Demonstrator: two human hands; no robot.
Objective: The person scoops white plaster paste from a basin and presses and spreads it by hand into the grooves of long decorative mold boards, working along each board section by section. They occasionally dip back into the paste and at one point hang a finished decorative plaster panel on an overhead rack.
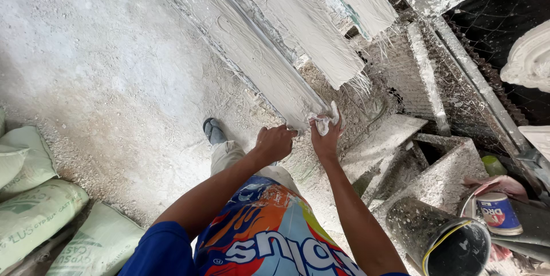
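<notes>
While working the near end of the long plaster moulding (260,52), left hand (275,143) closed in a fist against its end edge, right hand (325,138) pinching a wad of wet plaster fibre (325,121) at the corner. Upper run already smooth-coated; only this end looks rough. Grey bucket (441,239) beside the right arm.

I see a dusty, plaster-whitened floor (103,69) in bright daylight, pale green sacks (34,207) stacked along its edge, wire mesh (487,18) opposite.
</notes>
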